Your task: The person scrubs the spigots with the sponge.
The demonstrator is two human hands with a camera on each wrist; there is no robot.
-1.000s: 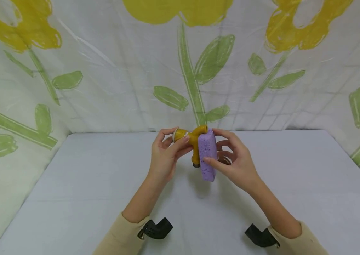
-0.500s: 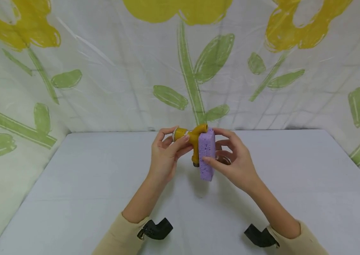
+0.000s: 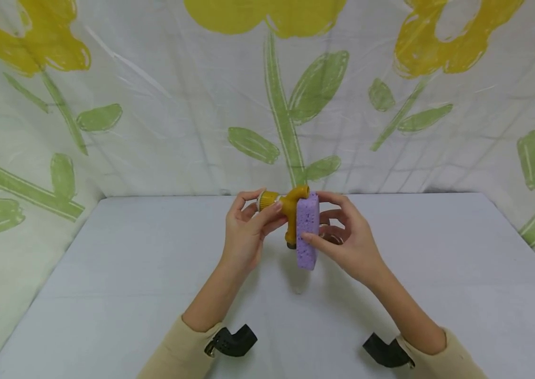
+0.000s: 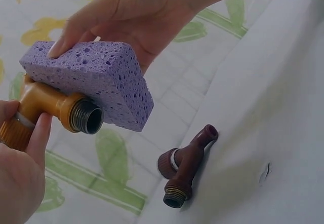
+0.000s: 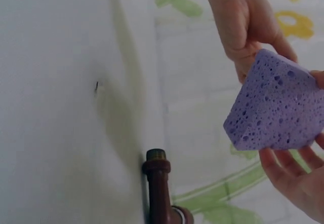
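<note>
My left hand (image 3: 243,234) grips a yellow tap (image 3: 291,208) around its ribbed knob, above the table. The left wrist view shows the tap's dark threaded end (image 4: 87,116). My right hand (image 3: 350,242) holds a purple porous sponge (image 3: 307,231) upright, thumb on the near side and fingers behind. The sponge's broad face lies against the tap's body. In the right wrist view, the sponge (image 5: 283,107) hides the tap. A dark brown tap (image 4: 188,165) of similar shape lies on the table beyond the right hand, mostly hidden by its fingers in the head view.
The table (image 3: 120,273) is covered in a pale cloth. At its back edge hangs a white sheet (image 3: 177,131) printed with yellow flowers and green leaves. Black curved camera mounts (image 3: 234,340) sit at both sleeve cuffs.
The sponge has turned slightly and shifted a little against the yellow tap. Both hands stay in nearly the same place with the same holds.
</note>
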